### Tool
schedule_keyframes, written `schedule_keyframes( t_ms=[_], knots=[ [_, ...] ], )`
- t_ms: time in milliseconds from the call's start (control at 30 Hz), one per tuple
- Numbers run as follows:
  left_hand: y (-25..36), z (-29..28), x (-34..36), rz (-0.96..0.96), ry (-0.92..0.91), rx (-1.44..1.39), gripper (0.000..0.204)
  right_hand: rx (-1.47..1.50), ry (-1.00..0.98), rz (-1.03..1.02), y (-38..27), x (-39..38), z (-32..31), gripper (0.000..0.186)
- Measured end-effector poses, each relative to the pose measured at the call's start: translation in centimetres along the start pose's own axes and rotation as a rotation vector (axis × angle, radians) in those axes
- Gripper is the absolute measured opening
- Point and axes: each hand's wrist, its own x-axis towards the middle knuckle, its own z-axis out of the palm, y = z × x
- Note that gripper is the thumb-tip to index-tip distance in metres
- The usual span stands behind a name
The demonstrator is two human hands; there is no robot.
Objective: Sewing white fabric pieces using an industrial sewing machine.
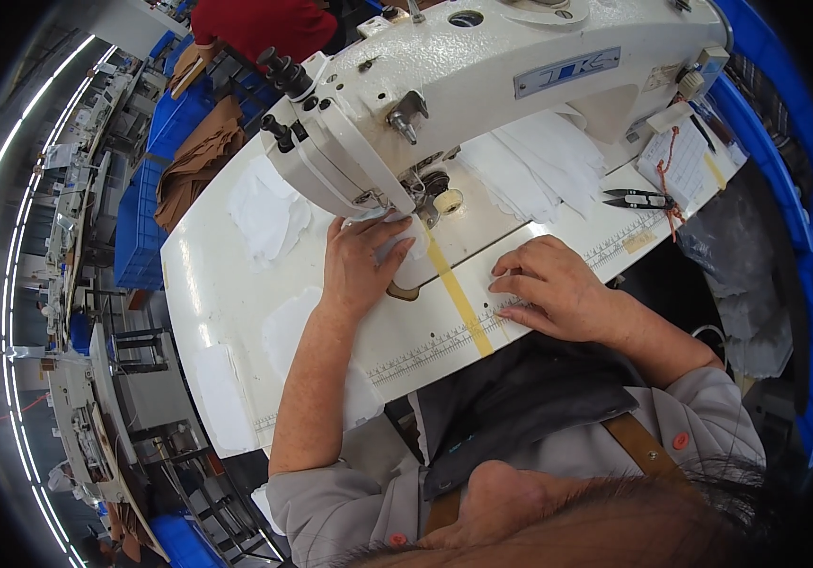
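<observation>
My left hand [361,263] lies beside the needle area of a white sewing machine [454,80], with its fingers stretched toward the presser foot. Its thumb and fingertips touch a small white fabric piece [415,248], partly hidden by the hand and the machine head. The fingers are apart and pressed down rather than wrapped round it. My right hand [553,289] rests near the table's front edge, right of a yellow tape strip [454,289]. Its fingers are bent and apart, and I see nothing held in them.
White fabric pieces lie in a pile [530,166] under the machine arm and in another [274,208] left of its head. Black thread snips [638,199] lie beside a paper sheet [676,161] at the right. Blue crates [141,222] and a person in red [260,28] are beyond the table.
</observation>
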Motion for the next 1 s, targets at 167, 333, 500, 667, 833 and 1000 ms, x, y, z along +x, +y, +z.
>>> schedule_keyframes(
  t_ms=[167,333,500,667,833,1000],
  knots=[
    [-1.9,0.2,1.0,-0.003,0.059,0.012,0.030,0.000,0.011,-0.010,0.0,0.1,-0.1,0.032],
    [-2.9,-0.3,2.3,-0.195,0.163,-0.298,0.029,-0.008,0.022,-0.004,0.2,-0.2,0.1,0.032],
    [-7.0,0.1,3.4,-0.246,0.265,-0.003,0.040,-0.019,0.022,-0.020,0.1,0.0,0.3,0.029],
    [-9.5,2.9,4.6,-0.226,0.418,-0.208,0.026,-0.020,0.038,-0.061,-0.7,0.6,0.4,0.027],
    [-4.1,-1.0,3.8,-0.251,0.262,-0.147,0.020,-0.041,0.065,-0.009,-0.3,0.0,0.2,0.025],
    [-5.4,-9.6,1.9,-0.345,0.496,-0.096,0.023,-0.059,0.072,-0.014,-0.6,0.3,0.3,0.024]
  ],
)
